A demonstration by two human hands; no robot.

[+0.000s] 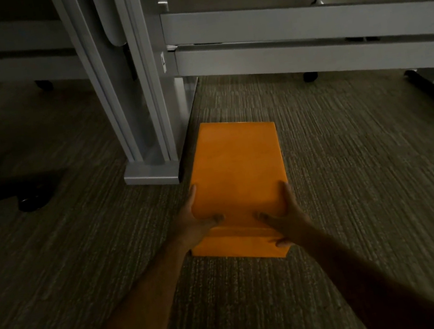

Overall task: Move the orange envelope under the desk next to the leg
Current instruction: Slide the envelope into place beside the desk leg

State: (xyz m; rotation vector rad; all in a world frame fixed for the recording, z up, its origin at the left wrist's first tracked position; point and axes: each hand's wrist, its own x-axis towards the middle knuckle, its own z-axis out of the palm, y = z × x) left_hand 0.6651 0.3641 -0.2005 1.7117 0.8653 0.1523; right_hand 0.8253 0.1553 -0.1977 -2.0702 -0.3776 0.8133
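Orange paper fills the middle of the view: the envelope [238, 178] is held low over the grey carpet [367, 169], just to the right of the grey metal desk leg [146, 135], its far end reaching toward the space under the desk rail [305, 48]. The left hand [198, 218] grips its near left corner, thumb on top and fingers curled underneath. The right hand [284, 219] pinches the near right corner the same way. A dark chair base [24, 194] sits at far left.
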